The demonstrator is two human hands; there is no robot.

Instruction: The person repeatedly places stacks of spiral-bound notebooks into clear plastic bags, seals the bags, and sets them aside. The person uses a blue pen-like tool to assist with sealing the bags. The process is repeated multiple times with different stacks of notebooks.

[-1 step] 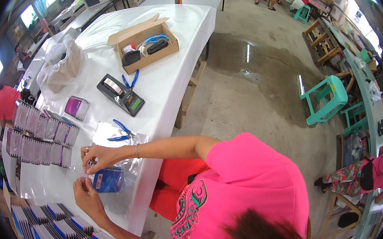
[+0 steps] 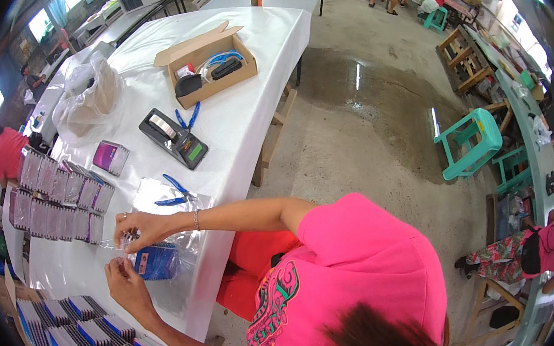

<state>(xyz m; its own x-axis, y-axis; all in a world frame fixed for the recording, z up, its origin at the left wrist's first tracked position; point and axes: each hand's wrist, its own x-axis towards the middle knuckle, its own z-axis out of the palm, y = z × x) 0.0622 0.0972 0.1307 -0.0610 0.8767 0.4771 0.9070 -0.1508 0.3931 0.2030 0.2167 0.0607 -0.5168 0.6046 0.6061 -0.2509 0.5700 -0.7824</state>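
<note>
A small blue spiral notebook point(image 2: 159, 262) lies inside a clear plastic bag point(image 2: 186, 245) on the white-covered table. At the bag's left end, my right hand point(image 2: 141, 228), wearing a bracelet and a ring, has its fingers closed on the plastic. Just below it, my left hand point(image 2: 126, 284) pinches near the same end, by the notebook's corner. The fingertips partly hide what they grip. Blue-handled pliers point(image 2: 175, 191) lie on clear plastic beyond my right hand.
Rows of plastic-wrapped notebooks point(image 2: 59, 200) stand at the table's left. Unwrapped notebooks point(image 2: 93, 337) fill a carton at lower left. Farther off are a black label dispenser point(image 2: 175, 139), a second pair of pliers point(image 2: 189, 116), an open cardboard box point(image 2: 213, 69) and a plastic bag point(image 2: 89, 101).
My right hand has shifted very slightly left along the plastic. My left hand and the notebook look the same.
</note>
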